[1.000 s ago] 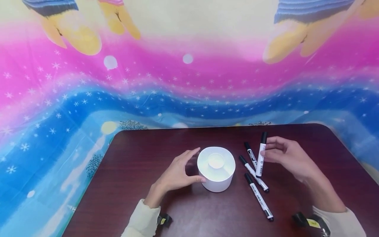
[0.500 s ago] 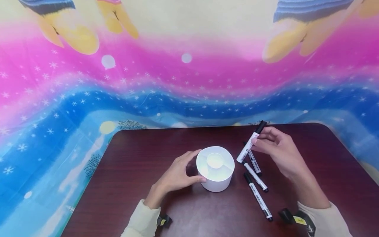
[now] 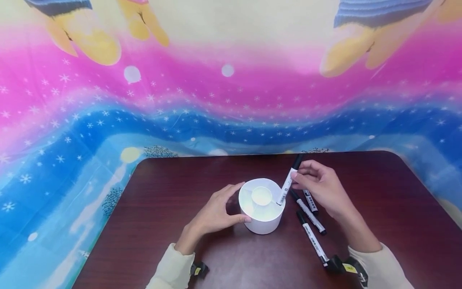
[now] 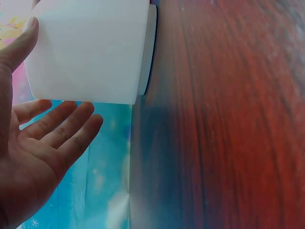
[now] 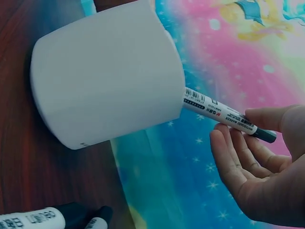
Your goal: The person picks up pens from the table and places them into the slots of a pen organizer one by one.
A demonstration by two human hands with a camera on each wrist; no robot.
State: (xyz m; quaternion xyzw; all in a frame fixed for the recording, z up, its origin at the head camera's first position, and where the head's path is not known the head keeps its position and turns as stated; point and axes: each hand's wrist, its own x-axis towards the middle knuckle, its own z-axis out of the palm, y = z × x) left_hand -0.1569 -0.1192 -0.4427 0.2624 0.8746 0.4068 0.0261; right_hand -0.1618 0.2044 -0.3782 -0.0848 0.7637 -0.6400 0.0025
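A white round pen holder point(image 3: 263, 226) stands upright on the table, with a ring-shaped middle compartment and dividers inside. My left hand point(image 3: 215, 208) rests against its left side, thumb at the front and forefinger near the rim behind, fingers extended in the left wrist view. My right hand point(image 3: 326, 188) pinches a whiteboard marker point(image 3: 290, 180) near its black cap. The marker leans to the right, cap up, its lower end at the holder's right inner rim. In the right wrist view the holder's wall point(image 5: 109, 71) hides that end.
Several black-and-white markers lie on the dark red wooden table point(image 3: 173, 192) right of the holder: one in front point(image 3: 315, 243), one behind it point(image 3: 310, 214), another point(image 3: 310, 200) partly under my right hand. A patterned cloth point(image 3: 216, 100) hangs behind the table.
My right hand has carried the marker left from above the other markers to the holder's rim, tilting it on the way. My left hand and the holder have stayed in place.
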